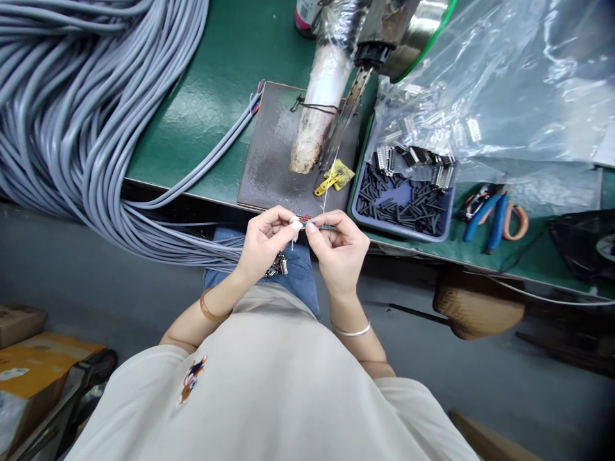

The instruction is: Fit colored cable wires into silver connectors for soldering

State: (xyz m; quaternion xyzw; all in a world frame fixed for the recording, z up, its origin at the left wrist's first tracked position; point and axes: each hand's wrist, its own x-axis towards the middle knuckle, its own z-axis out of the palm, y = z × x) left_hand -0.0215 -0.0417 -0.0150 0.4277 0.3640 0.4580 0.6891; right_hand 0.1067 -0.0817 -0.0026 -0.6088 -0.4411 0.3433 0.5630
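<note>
My left hand (266, 242) is closed in a pinch on thin coloured wires (303, 220) at the table's front edge. Facing it, my right hand (340, 248) pinches the same small bundle, red and greenish strands showing between the fingertips. The exact ends of the wires are too small to make out. Below my left hand, metal connectors (278, 264) on grey cables rest over my lap. Just beyond the hands lies a dark plate (273, 153) with a small yellow piece (331, 182) on it. A thin strand of solder wire (328, 186) hangs down close to my right hand.
A large heap of grey cables (91, 96) covers the left side. A wrapped white tube (319, 109) and a wire spool (418, 38) stand over the plate. On the right are a tray (446, 224) of black sleeves and connectors, pliers (497, 218) and plastic bags (523, 83).
</note>
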